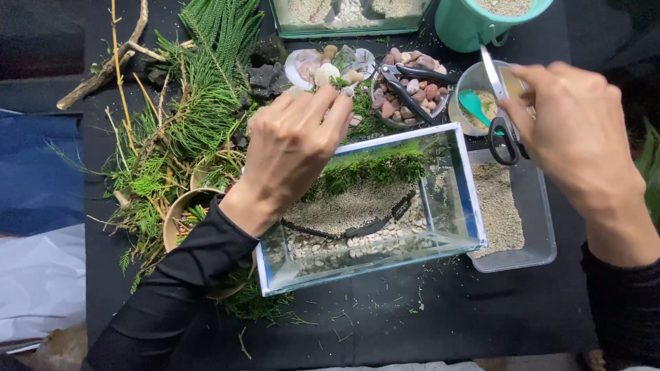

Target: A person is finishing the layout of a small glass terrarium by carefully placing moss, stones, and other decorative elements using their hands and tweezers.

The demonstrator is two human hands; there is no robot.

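2 bare hands, left hand (289, 148) and right hand (574, 134), black long sleeves (172, 295).

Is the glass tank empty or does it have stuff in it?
Not empty. The glass tank holds pebbles, sand and green moss.

Right hand (574, 130) covers the handles of the scissors (496, 103); grip not visible. Left hand (292, 148) hides the rear left corner of the glass tank (440, 237). Teal bucket (481, 24) and second tank (350, 27) cut by top edge.
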